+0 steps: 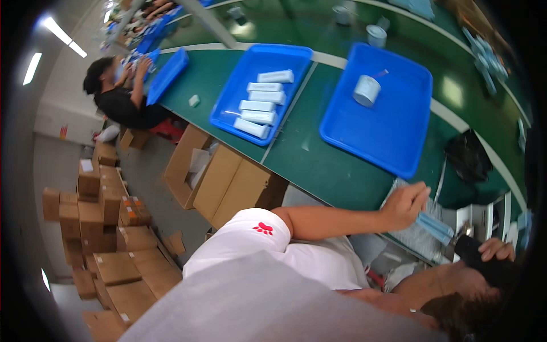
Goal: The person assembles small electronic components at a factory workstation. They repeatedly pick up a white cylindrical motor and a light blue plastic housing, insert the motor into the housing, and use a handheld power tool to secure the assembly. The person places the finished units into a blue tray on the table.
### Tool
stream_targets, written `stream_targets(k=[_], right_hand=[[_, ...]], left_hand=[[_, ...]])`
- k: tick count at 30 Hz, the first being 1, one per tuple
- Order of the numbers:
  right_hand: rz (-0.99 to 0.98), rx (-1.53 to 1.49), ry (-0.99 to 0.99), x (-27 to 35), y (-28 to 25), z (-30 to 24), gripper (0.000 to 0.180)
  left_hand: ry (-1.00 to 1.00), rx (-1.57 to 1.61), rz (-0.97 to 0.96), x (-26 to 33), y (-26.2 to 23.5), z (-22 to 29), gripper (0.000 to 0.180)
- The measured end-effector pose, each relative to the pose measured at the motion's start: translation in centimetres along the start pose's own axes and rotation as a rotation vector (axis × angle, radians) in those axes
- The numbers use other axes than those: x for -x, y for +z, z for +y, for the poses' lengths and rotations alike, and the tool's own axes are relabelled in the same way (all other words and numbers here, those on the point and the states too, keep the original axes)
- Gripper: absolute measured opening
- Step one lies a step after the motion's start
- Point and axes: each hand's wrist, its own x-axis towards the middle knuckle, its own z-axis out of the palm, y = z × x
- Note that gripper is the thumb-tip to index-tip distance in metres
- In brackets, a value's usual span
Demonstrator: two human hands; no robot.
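Note:
Neither my left hand nor my right hand shows. Blurred grey cloth (250, 305) fills the lower middle, and no hand comes out of it. Close by on the right is another person in a white shirt (325, 259). That person's bent arm ends in a closed hand (407, 204) beside a light blue face mask (436, 229). Other fingers (497, 249) rest on a black object (483, 261) in front of that person's face; its kind is unclear.
Several white boxes lie in a blue tray (229, 108) on the green table (296, 139). Another blue tray (376, 145) holds a white cup (366, 91). A black bag (468, 157) lies at right. Cardboard boxes (122, 262) are stacked at left; someone in black (122, 105) sits beyond.

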Motion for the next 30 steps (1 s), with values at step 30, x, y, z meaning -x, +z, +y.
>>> stream_targets(k=[30], right_hand=[[0.172,0.555,-0.276,-7.2,5.8,-2.2,0.032]], left_hand=[[0.330,-0.230,0.047,-3.0,0.2,0.7,0.015]])
